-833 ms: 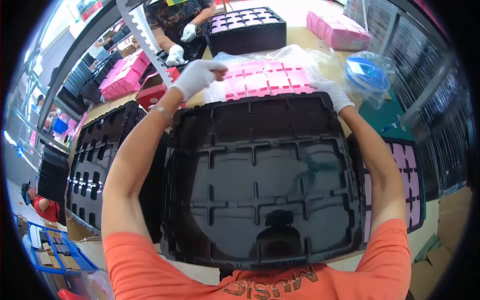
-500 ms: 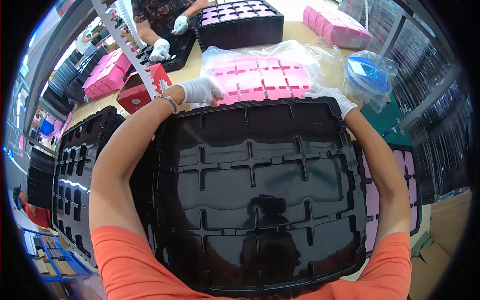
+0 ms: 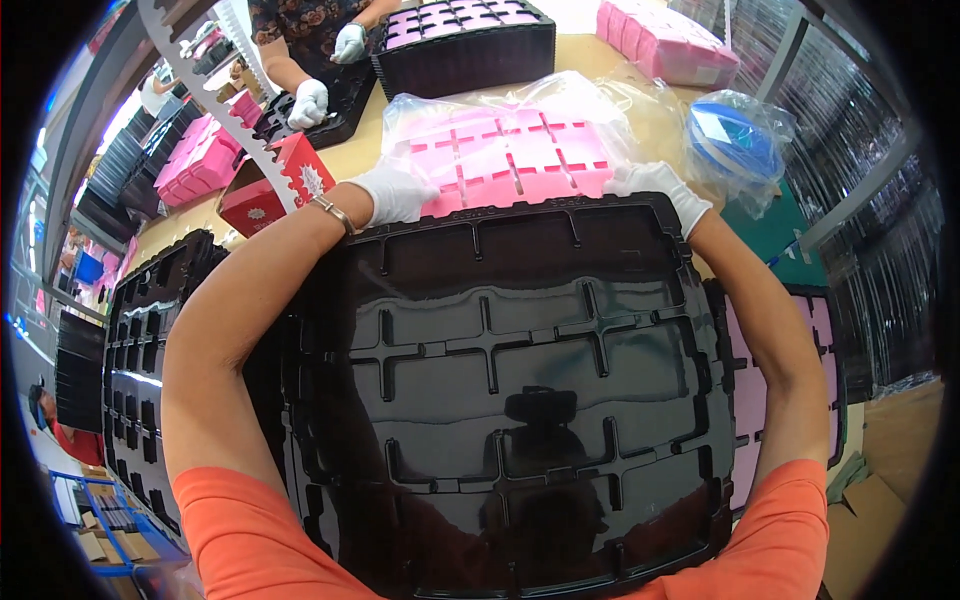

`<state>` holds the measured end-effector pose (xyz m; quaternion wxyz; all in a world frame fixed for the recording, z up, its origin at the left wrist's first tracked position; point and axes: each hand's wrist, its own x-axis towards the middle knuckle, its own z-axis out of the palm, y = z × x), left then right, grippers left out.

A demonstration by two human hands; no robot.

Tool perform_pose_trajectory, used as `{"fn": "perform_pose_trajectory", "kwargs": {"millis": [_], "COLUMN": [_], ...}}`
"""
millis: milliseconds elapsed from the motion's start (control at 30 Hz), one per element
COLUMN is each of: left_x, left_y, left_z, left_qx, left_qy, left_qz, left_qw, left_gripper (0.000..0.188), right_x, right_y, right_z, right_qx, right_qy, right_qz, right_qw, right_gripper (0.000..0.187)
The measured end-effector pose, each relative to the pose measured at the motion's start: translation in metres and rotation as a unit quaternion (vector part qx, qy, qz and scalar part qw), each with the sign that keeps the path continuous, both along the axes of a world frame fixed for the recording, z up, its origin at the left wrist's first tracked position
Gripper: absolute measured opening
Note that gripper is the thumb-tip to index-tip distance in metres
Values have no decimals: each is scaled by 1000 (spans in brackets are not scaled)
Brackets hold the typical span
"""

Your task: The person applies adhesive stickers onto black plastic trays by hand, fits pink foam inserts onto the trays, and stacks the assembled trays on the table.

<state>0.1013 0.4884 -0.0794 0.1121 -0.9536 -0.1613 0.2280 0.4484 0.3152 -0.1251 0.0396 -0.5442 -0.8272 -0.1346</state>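
Observation:
A glossy black plastic tray (image 3: 545,370) with raised cross-shaped ribs fills the middle, between my forearms and against my front. Just past its far edge lies a slotted pink foam block (image 3: 510,160) in a clear plastic bag (image 3: 400,112). My left hand (image 3: 398,196), in a white glove, is closed at the block's near left corner; its fingertips are partly hidden. At the right end my right hand (image 3: 665,192), also gloved, grips the bagged block, its wrist beside the tray's far right corner.
Across the table a co-worker's gloved hands (image 3: 308,104) work over a black tray. A stack of black trays (image 3: 465,62), a wrapped pink block (image 3: 665,45) and a bagged blue roll (image 3: 735,145) stand there. Left are a red box (image 3: 275,185) and more trays (image 3: 135,370); right, a pink-filled tray (image 3: 770,345).
My left hand has come down onto the pink block's near left corner, its fingers closing in. My right hand stays at the other end. The view has shifted slightly.

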Motion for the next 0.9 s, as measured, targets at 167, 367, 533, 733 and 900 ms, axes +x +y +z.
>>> {"fn": "perform_pose_trajectory", "kwargs": {"millis": [167,367,533,733,900], "left_x": [0,-9,-14,-9,-10], "left_y": [3,7,11,3,5], "left_z": [-1,6,3,10,11], "left_qx": [26,-2,-51,-87,-89], "left_qy": [-51,-161,-272,-263,-262], "left_qz": [-41,151,231,246,245], "left_qw": [998,975,933,929,929], "left_gripper": [31,23,18,20,22], "right_x": [25,0,5,9,5], "right_y": [26,49,43,41,52], "right_z": [8,63,70,76,83], "right_qx": [-3,-139,-194,-212,-201], "right_qy": [241,465,441,453,415], "right_qz": [-32,-211,-240,-250,-229], "right_qw": [970,849,843,829,857], "right_gripper": [26,30,27,26,23]}}
